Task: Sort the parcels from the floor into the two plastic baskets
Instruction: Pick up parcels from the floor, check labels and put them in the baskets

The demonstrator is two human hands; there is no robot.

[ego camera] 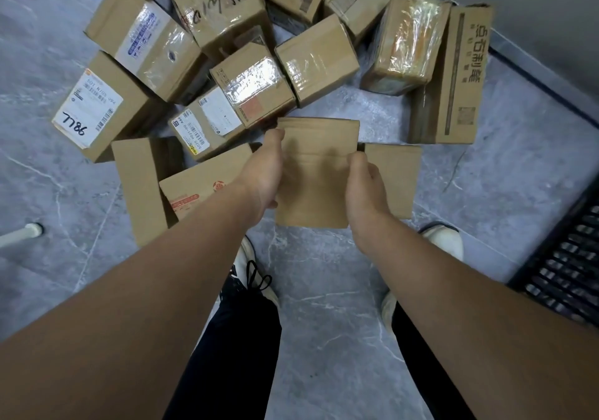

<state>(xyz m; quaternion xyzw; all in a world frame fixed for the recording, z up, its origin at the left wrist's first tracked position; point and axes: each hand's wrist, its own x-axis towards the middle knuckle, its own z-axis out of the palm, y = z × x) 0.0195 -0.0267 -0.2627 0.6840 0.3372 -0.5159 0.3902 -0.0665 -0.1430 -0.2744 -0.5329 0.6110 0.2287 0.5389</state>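
You've got a plain cardboard box (316, 173) up off the grey marble floor (324, 306), held between both hands right in front of you. Your left hand (262, 176) clamps its left edge, thumb over the top face, the other fingers hidden underneath. Your right hand (364, 186) grips the right edge, fingers curled together around the side. The box faces you flat, no label showing on this side.

Beyond it, the pile of parcels (252, 86) sits heaped on the floor: a box with a handwritten 9877 label (87, 111) at the left, a tape-wrapped box (405, 43) at the upper right, and a tall box with printed characters (453, 79) leaning just beside it. A black plastic basket (567, 264) pokes in at the right edge, near your right shoe (444, 238). The second basket is out of view.
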